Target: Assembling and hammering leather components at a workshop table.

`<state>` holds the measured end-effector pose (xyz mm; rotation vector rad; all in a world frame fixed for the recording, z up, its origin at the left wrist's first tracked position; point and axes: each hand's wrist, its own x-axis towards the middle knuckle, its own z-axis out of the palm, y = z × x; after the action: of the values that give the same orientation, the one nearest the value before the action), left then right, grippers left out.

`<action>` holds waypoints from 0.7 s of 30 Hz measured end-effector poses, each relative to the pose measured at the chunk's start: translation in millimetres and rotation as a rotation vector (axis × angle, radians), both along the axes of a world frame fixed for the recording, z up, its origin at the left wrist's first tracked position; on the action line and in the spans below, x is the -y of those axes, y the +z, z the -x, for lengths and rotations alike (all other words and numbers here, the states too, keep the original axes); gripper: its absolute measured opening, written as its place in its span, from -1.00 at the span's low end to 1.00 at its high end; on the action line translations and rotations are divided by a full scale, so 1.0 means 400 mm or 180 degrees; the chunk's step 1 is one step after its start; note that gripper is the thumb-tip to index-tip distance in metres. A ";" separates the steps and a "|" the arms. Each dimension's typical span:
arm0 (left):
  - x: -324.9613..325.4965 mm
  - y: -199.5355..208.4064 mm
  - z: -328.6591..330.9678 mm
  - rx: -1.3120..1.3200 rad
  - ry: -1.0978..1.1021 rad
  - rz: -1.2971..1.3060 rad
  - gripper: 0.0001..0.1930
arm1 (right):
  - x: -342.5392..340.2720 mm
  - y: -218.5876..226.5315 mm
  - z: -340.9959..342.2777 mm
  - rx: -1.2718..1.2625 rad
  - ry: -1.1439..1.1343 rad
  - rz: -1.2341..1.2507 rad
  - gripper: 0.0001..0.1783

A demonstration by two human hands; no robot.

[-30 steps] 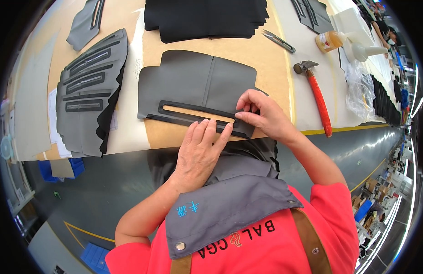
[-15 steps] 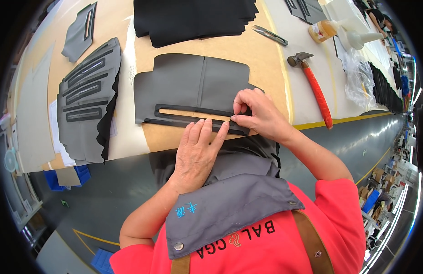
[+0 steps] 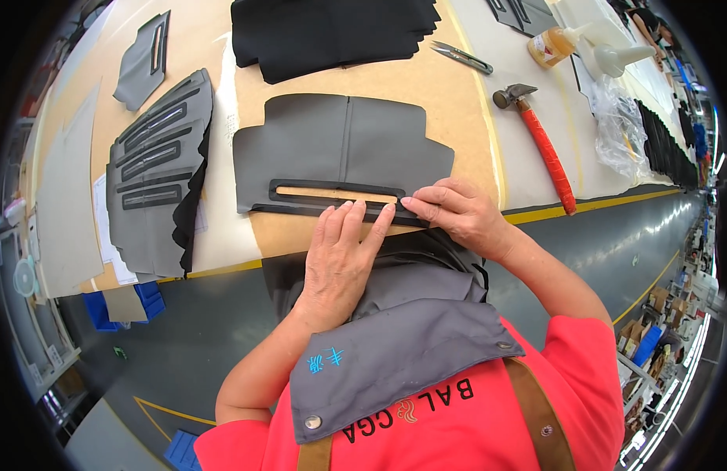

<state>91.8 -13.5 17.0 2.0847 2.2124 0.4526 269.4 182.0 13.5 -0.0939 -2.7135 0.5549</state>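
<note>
A grey leather-like panel (image 3: 300, 153) lies flat before me, with a raised seam down its middle. Black strip (image 3: 332, 186) frames a long narrow slot near its front edge, and a second black band (image 3: 281, 209) runs along that edge. My left hand (image 3: 340, 255) rests with outstretched fingertips on the strip below the slot. At the slot's right end, my right hand (image 3: 457, 216) has thumb and fingers drawn together against the black strip. Whatever is between those fingertips is hidden.
Stacked grey panels with black-framed slots (image 3: 155, 173) lie left, a smaller slotted piece (image 3: 141, 63) beyond. Black sheets (image 3: 332, 35) are piled behind. To the right are thread snips (image 3: 463, 57), a red-handled hammer (image 3: 544, 149), an amber bottle (image 3: 550, 49) and clear plastic (image 3: 621, 137).
My right hand has turned and lowered, its raised curled fingers now flatter over the panel's right end. The left hand keeps its place on the strip. The whole view has shifted slightly.
</note>
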 end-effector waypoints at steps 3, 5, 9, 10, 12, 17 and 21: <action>0.001 0.002 -0.003 0.0032 0.0009 0.0018 -0.17 | -0.012 0.000 -0.001 0.0036 0.0301 -0.0216 -0.50; 0.000 0.005 -0.001 0.0010 0.0013 0.0037 -0.16 | -0.018 -0.006 0.001 0.0027 0.0397 -0.0383 -0.39; -0.001 0.004 -0.002 -0.0012 -0.0031 0.0079 -0.26 | -0.021 0.006 0.002 0.0103 0.0486 -0.0577 -0.40; -0.002 0.004 -0.003 -0.0024 -0.0003 0.0060 -0.19 | -0.022 0.011 0.002 0.0142 0.0532 -0.0652 -0.40; -0.002 0.005 -0.003 -0.0050 -0.0010 0.0060 -0.20 | -0.022 0.011 0.003 0.0184 0.0576 -0.0721 -0.40; -0.003 0.006 -0.001 -0.0092 -0.0043 0.0084 -0.23 | -0.013 0.015 0.004 0.0168 0.0560 -0.0888 -0.41; -0.002 0.003 0.000 -0.0171 -0.0067 0.0050 -0.23 | 0.006 0.033 0.012 0.0257 0.0486 -0.1071 -0.54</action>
<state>91.8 -12.6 18.4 2.1348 2.2129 0.3808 264.5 179.7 26.9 0.1833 -2.8661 0.1304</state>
